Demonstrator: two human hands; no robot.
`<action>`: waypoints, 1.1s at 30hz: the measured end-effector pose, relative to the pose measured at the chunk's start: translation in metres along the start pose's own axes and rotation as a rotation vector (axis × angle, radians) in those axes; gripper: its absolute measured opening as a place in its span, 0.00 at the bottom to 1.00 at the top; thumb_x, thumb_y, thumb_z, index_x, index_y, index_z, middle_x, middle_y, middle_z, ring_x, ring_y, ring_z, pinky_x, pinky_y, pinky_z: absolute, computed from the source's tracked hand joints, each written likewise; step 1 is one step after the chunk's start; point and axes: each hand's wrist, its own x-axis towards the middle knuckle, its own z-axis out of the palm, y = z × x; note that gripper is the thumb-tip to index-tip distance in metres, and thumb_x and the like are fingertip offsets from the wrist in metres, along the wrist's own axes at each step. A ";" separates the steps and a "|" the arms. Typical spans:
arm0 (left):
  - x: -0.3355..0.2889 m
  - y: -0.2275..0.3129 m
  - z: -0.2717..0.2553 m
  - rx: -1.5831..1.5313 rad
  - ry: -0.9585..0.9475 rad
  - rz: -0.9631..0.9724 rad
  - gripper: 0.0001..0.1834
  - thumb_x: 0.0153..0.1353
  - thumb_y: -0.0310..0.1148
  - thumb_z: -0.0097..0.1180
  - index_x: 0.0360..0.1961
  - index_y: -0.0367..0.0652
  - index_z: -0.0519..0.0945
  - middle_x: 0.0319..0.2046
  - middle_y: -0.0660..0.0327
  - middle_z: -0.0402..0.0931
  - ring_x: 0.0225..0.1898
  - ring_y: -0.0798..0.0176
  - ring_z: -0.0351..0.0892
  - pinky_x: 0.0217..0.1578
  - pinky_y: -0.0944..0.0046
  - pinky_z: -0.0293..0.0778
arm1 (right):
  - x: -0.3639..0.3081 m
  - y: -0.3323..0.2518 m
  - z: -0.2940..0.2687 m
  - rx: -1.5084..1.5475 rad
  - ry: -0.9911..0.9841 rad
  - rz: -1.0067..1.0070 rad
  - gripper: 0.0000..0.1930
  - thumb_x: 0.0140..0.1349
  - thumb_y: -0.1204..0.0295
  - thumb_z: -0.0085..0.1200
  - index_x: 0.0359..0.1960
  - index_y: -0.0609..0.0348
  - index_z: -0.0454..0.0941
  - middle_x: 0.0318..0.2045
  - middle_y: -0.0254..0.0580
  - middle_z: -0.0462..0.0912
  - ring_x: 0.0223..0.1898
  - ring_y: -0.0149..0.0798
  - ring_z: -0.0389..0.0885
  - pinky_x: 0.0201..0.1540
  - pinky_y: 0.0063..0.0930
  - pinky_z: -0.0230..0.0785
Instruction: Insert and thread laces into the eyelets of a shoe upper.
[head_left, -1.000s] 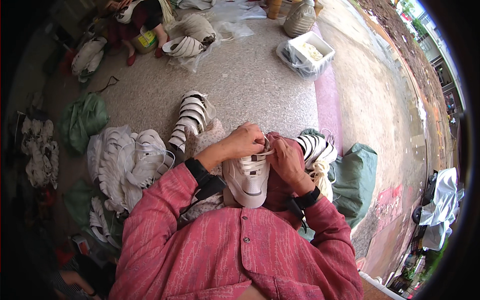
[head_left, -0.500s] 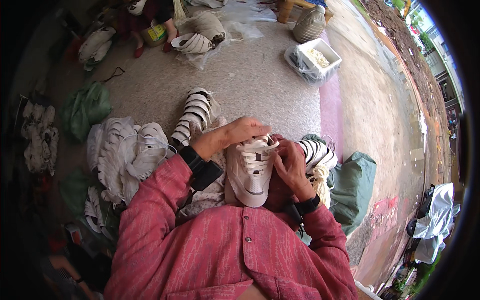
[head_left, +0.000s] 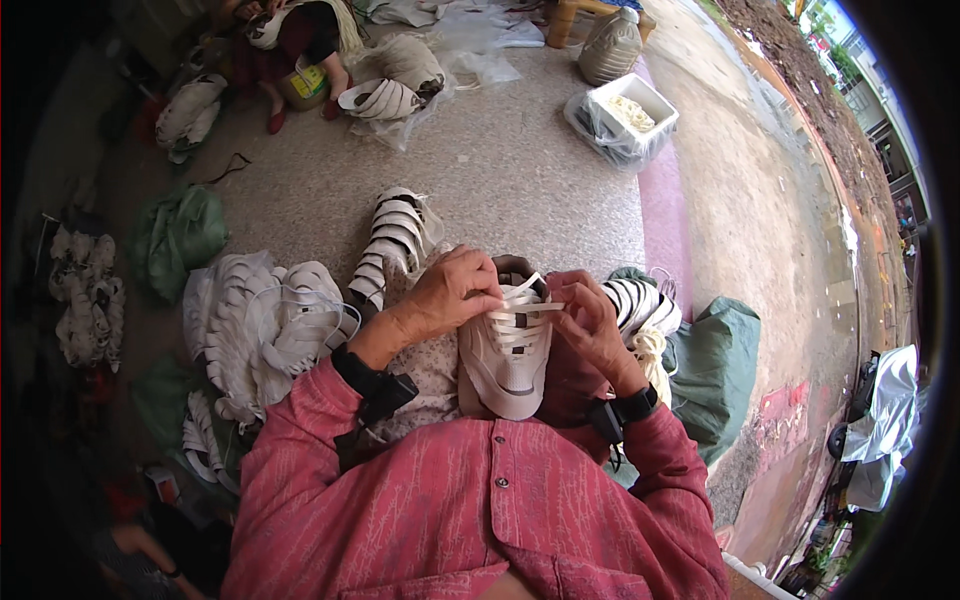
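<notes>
On the lap [head_left: 428, 355], toe toward the red shirt [head_left: 450, 510], sits a pale lace-up shoe [head_left: 508, 365], upright between two busy hands. And look at the left hand [head_left: 450, 290]: thumb and fingertips close together, pinching the flat white lace [head_left: 530, 308] at the near edge of the eyelet rows. Across from it, the right hand [head_left: 592, 325] nips the same lace between thumb and forefinger, its other fingers loosely curled, and the strip lies almost straight between them!

Now, handling: this shoe looks light, with an upper that should give under a squeeze and a firmer toe. Nothing fragile about it, I'd judge, though unsupported it might roll on soft cloth; the best steadying grip is low on both sides or around the dark collar [head_left: 515, 266]. The lace looks soft and limp, best pinched close to its ends.

Off to the left, a heap of white shoes [head_left: 240, 330]; to the right, a green sack [head_left: 715, 370].
</notes>
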 end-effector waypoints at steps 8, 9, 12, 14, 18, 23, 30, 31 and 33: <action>0.006 0.016 0.005 -0.383 -0.116 -0.320 0.10 0.55 0.34 0.63 0.32 0.41 0.76 0.31 0.62 0.74 0.41 0.58 0.72 0.43 0.63 0.68 | -0.001 -0.018 -0.002 0.135 -0.072 0.197 0.07 0.54 0.77 0.60 0.31 0.60 0.74 0.30 0.35 0.74 0.32 0.32 0.71 0.36 0.23 0.63; 0.007 0.017 0.009 -0.234 -0.094 -0.188 0.11 0.55 0.35 0.64 0.33 0.41 0.76 0.32 0.61 0.75 0.41 0.57 0.72 0.43 0.62 0.68 | 0.000 -0.021 -0.001 0.102 -0.095 0.115 0.07 0.55 0.77 0.60 0.32 0.61 0.74 0.31 0.34 0.73 0.32 0.30 0.71 0.34 0.22 0.63; 0.008 0.021 0.023 -0.062 -0.144 -0.061 0.13 0.53 0.36 0.64 0.35 0.41 0.75 0.34 0.61 0.76 0.43 0.54 0.72 0.45 0.58 0.68 | 0.003 -0.027 0.000 0.028 -0.116 -0.024 0.07 0.55 0.77 0.60 0.35 0.61 0.75 0.33 0.34 0.73 0.31 0.28 0.70 0.32 0.21 0.63; 0.007 0.021 0.030 -0.057 -0.120 -0.091 0.12 0.55 0.32 0.64 0.37 0.40 0.75 0.36 0.62 0.77 0.43 0.60 0.74 0.45 0.61 0.70 | 0.005 -0.028 -0.002 -0.014 -0.110 -0.075 0.08 0.54 0.77 0.60 0.36 0.60 0.76 0.34 0.34 0.73 0.31 0.27 0.70 0.32 0.20 0.62; 0.007 0.019 0.033 -0.679 -0.203 -0.389 0.13 0.57 0.28 0.63 0.41 0.39 0.73 0.38 0.63 0.77 0.41 0.69 0.75 0.43 0.67 0.71 | 0.008 -0.017 -0.016 0.120 -0.054 0.126 0.13 0.59 0.71 0.53 0.45 0.59 0.76 0.39 0.37 0.75 0.35 0.28 0.73 0.37 0.23 0.66; 0.004 0.032 0.027 -0.659 -0.239 -0.411 0.17 0.59 0.26 0.60 0.48 0.38 0.70 0.32 0.62 0.79 0.38 0.72 0.78 0.40 0.71 0.72 | 0.029 0.020 -0.005 0.276 -0.016 0.481 0.22 0.64 0.62 0.53 0.54 0.64 0.71 0.49 0.49 0.78 0.50 0.36 0.77 0.51 0.28 0.69; -0.006 0.055 0.021 -0.398 -0.295 -0.191 0.27 0.57 0.33 0.61 0.59 0.47 0.72 0.30 0.61 0.79 0.33 0.68 0.79 0.39 0.66 0.72 | 0.057 0.049 0.027 0.178 -0.381 0.002 0.17 0.64 0.69 0.51 0.52 0.64 0.76 0.51 0.47 0.78 0.52 0.42 0.76 0.55 0.29 0.67; -0.008 0.055 0.016 -0.527 -0.343 -0.235 0.29 0.57 0.34 0.61 0.61 0.47 0.71 0.30 0.61 0.79 0.32 0.67 0.79 0.39 0.66 0.73 | 0.059 0.050 0.030 0.078 -0.384 -0.044 0.16 0.61 0.70 0.50 0.48 0.64 0.78 0.51 0.47 0.78 0.53 0.46 0.76 0.56 0.32 0.67; -0.013 0.053 0.006 -0.714 -0.429 -0.293 0.30 0.60 0.35 0.59 0.64 0.44 0.68 0.30 0.60 0.81 0.32 0.69 0.78 0.37 0.68 0.73 | 0.059 0.052 0.032 -0.210 -0.407 -0.147 0.14 0.57 0.72 0.49 0.42 0.64 0.81 0.51 0.46 0.78 0.54 0.50 0.76 0.57 0.35 0.67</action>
